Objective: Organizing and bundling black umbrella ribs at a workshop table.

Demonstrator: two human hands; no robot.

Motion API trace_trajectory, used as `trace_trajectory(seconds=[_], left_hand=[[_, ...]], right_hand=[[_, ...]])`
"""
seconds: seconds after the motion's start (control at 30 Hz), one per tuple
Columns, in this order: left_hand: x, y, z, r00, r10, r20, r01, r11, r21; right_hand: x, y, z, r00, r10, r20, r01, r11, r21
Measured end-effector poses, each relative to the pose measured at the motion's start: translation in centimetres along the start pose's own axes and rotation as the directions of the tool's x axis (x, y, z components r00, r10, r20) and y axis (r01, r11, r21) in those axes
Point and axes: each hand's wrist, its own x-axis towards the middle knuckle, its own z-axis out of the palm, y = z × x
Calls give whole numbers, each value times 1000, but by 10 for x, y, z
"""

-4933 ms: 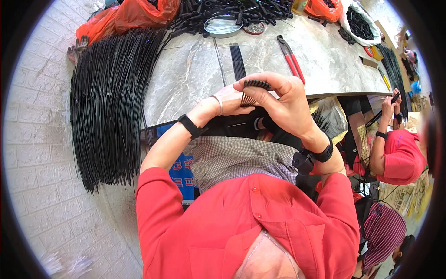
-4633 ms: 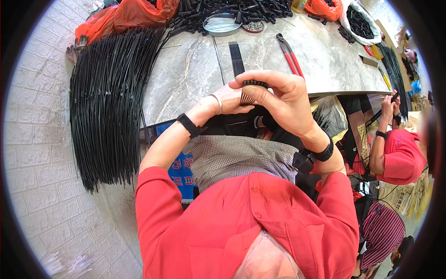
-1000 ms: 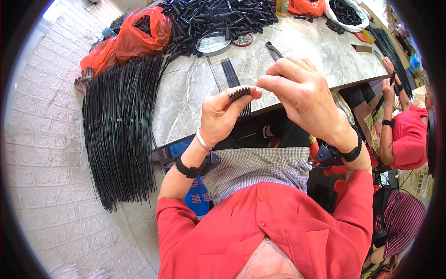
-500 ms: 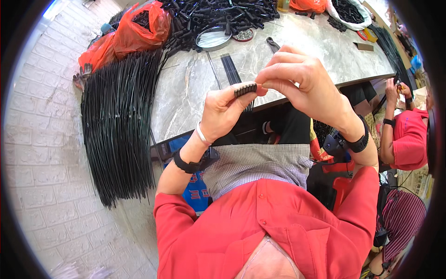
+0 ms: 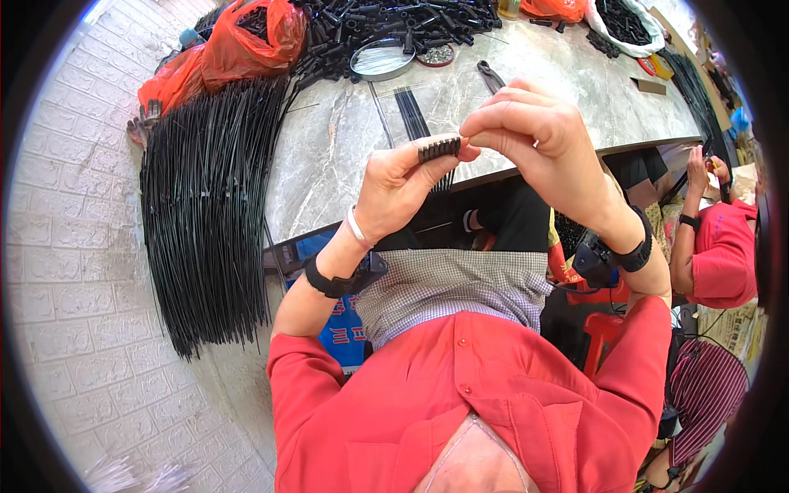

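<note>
My left hand (image 5: 394, 191) is closed on a short black ribbed piece (image 5: 440, 149), pinched between thumb and fingers above the table's near edge. It looks like a comb-like part or a row of small black parts; I cannot tell which. Just right of it, my right hand (image 5: 549, 140) holds thumb and forefinger pinched close to the left fingertips. Whatever is in that pinch is too small to make out. Behind the left hand, several thin black rods (image 5: 412, 115) lie side by side on the table, their near ends sticking past its edge.
A large bundle of black rods (image 5: 205, 222) hangs over the table's left end beside red bags (image 5: 255, 45). Black tubular parts (image 5: 386, 25), a round tin (image 5: 380, 62) and pliers (image 5: 491, 76) lie on the grey marbled table (image 5: 329, 156). At right works another person (image 5: 723, 255).
The black ribbed piece has tipped in my left hand, so its slots show more clearly. My right fingertips have shifted slightly along with it. The view has moved a little.
</note>
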Motion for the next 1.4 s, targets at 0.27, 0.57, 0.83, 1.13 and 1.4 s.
trace_trajectory(seconds=[0.27,0.57,0.83,1.13,1.4], left_hand=[[2,3,-4,999,-19,45,16,998,58],[3,2,-5,998,-18,63,15,999,38],[3,6,-5,998,-19,62,13,995,100],[1,-3,-8,999,8,34,-12,994,110],[0,-10,-12,999,15,44,-18,997,70]], right_hand=[[5,0,1,995,-102,-6,101,992,-69],[1,2,0,999,5,39,-9,996,89],[3,1,-1,991,-120,60,121,993,-13],[2,-5,7,996,66,59,-77,975,207],[11,-9,12,995,-102,-1,102,992,68]])
